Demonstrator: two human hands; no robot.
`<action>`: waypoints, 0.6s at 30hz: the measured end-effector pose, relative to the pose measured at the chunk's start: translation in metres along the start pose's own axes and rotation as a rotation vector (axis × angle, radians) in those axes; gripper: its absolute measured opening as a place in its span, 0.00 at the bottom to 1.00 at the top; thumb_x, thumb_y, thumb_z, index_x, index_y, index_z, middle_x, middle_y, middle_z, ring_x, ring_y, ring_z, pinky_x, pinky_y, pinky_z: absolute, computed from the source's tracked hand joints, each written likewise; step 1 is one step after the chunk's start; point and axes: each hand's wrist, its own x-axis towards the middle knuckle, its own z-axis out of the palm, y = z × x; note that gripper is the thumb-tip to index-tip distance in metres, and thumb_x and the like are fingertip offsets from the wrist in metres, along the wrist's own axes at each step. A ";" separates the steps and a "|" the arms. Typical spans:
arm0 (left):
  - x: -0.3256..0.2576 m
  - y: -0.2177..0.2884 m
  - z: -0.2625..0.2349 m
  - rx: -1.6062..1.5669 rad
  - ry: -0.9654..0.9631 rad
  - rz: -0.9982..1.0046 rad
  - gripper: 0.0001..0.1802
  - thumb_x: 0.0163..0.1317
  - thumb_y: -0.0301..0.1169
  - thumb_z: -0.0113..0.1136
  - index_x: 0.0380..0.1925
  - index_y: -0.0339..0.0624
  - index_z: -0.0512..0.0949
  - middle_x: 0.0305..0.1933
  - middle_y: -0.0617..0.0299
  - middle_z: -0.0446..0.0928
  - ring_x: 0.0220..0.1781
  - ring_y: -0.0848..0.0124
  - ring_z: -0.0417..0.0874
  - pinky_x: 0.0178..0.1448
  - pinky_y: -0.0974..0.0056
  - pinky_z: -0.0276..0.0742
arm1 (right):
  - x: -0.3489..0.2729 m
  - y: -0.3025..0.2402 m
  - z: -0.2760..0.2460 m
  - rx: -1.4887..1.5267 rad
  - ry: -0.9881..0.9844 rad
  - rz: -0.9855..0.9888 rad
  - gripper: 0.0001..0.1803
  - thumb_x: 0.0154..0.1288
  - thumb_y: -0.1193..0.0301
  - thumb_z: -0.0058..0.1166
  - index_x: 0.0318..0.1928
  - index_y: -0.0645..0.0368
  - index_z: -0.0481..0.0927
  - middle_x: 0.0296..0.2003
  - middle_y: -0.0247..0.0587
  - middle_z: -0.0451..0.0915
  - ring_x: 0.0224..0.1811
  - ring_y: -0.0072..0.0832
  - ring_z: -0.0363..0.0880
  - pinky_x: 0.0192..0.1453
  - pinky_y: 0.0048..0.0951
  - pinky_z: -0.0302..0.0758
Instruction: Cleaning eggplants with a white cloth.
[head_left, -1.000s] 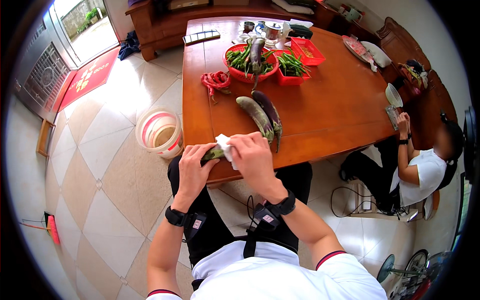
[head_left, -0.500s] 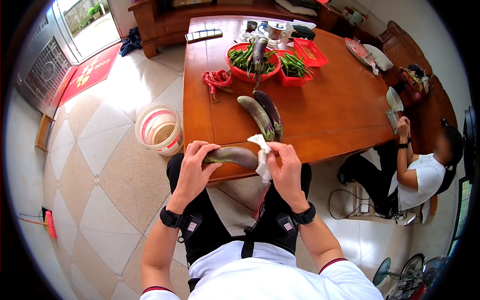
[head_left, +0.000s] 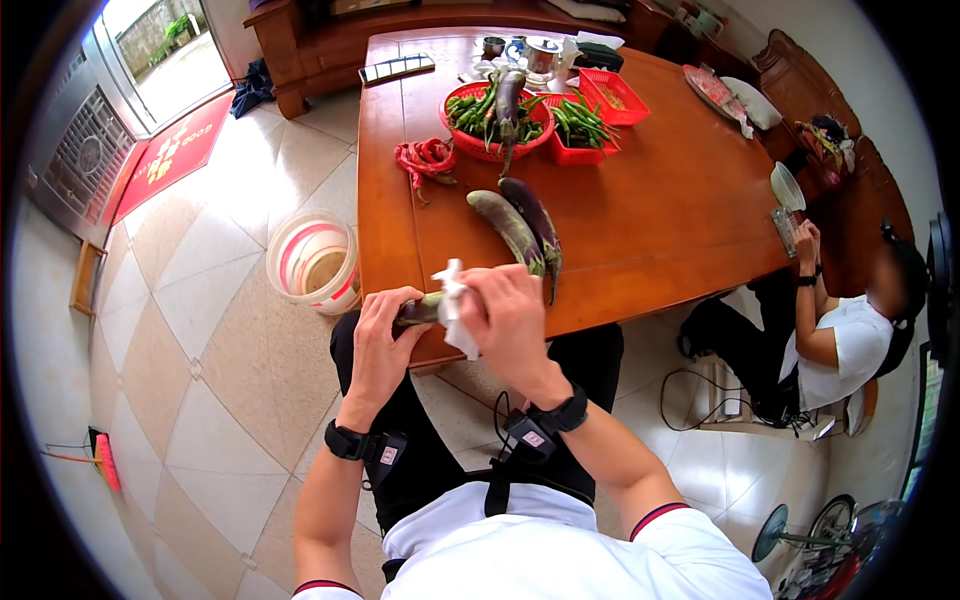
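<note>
The right hand (head_left: pixel 508 312), clasping a white cloth (head_left: pixel 454 316), is back close beside the left hand (head_left: pixel 380 338), which grips an eggplant (head_left: pixel 420 310) at the near edge of the counter (head_left: pixel 665 205), so wiping seems ongoing.

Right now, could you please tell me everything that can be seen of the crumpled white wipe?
The crumpled white wipe looks thin and soft, like tissue or cloth; I cannot tell which. The person's right grip holds it bunched against the mottled green-purple eggplant, by the near edge of the brown wooden table. One corner pokes toward the table's far side; a loose flap hangs on the person's side. The rest is hidden, including how far it wraps around.
</note>
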 end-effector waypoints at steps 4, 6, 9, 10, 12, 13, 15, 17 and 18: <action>0.000 -0.002 0.002 -0.014 0.003 -0.002 0.23 0.53 0.19 0.74 0.49 0.39 0.78 0.47 0.54 0.82 0.52 0.52 0.81 0.59 0.55 0.77 | -0.024 0.033 -0.020 -0.140 -0.021 0.080 0.08 0.62 0.74 0.62 0.43 0.56 0.82 0.41 0.35 0.85 0.47 0.37 0.78 0.52 0.40 0.71; 0.001 -0.002 0.002 -0.011 0.007 -0.002 0.23 0.53 0.19 0.74 0.49 0.39 0.78 0.48 0.54 0.82 0.52 0.52 0.81 0.59 0.56 0.77 | -0.031 0.043 -0.030 -0.217 -0.075 -0.001 0.08 0.61 0.75 0.62 0.41 0.56 0.81 0.41 0.36 0.84 0.45 0.38 0.78 0.51 0.39 0.71; -0.001 -0.005 0.003 0.016 0.015 0.039 0.23 0.53 0.18 0.74 0.49 0.39 0.77 0.49 0.54 0.82 0.53 0.52 0.81 0.59 0.55 0.77 | -0.031 0.046 -0.036 -0.179 -0.063 -0.011 0.08 0.61 0.75 0.62 0.42 0.56 0.81 0.42 0.36 0.85 0.45 0.38 0.78 0.51 0.39 0.71; -0.002 -0.004 0.004 0.018 0.015 0.040 0.23 0.53 0.18 0.74 0.49 0.39 0.77 0.49 0.54 0.82 0.53 0.52 0.81 0.59 0.55 0.77 | -0.027 0.042 -0.039 -0.121 -0.029 0.017 0.09 0.61 0.74 0.62 0.42 0.56 0.81 0.42 0.37 0.85 0.45 0.38 0.79 0.51 0.39 0.71; -0.001 -0.003 0.005 0.012 0.020 0.036 0.23 0.52 0.17 0.73 0.48 0.39 0.77 0.50 0.53 0.81 0.54 0.51 0.81 0.59 0.55 0.77 | -0.014 0.029 -0.036 -0.046 -0.005 -0.003 0.10 0.62 0.74 0.62 0.44 0.57 0.81 0.44 0.37 0.85 0.46 0.38 0.79 0.51 0.39 0.71; -0.001 -0.004 0.005 0.015 0.017 0.041 0.23 0.52 0.17 0.73 0.48 0.39 0.77 0.50 0.53 0.81 0.54 0.51 0.81 0.59 0.55 0.77 | -0.008 0.022 -0.030 -0.010 0.007 -0.027 0.11 0.62 0.74 0.62 0.45 0.56 0.81 0.45 0.38 0.85 0.46 0.38 0.80 0.52 0.40 0.71; -0.002 -0.006 0.004 0.030 0.003 0.051 0.24 0.52 0.17 0.73 0.49 0.38 0.76 0.50 0.52 0.81 0.54 0.49 0.81 0.60 0.53 0.77 | -0.004 0.007 -0.012 0.008 -0.087 -0.064 0.11 0.63 0.71 0.64 0.46 0.54 0.82 0.47 0.36 0.85 0.48 0.37 0.79 0.53 0.39 0.71; -0.002 -0.002 0.005 0.034 0.001 0.034 0.23 0.52 0.20 0.73 0.49 0.39 0.78 0.50 0.52 0.81 0.55 0.49 0.79 0.60 0.51 0.75 | -0.003 -0.008 0.001 -0.005 -0.090 -0.145 0.13 0.63 0.69 0.65 0.48 0.53 0.83 0.49 0.34 0.85 0.49 0.36 0.79 0.54 0.39 0.70; -0.002 -0.004 0.005 0.033 -0.002 0.029 0.24 0.51 0.20 0.73 0.50 0.39 0.78 0.49 0.52 0.81 0.54 0.48 0.79 0.60 0.51 0.75 | -0.002 -0.010 0.002 -0.001 -0.084 -0.148 0.13 0.63 0.69 0.65 0.48 0.53 0.83 0.49 0.34 0.85 0.49 0.36 0.79 0.54 0.39 0.70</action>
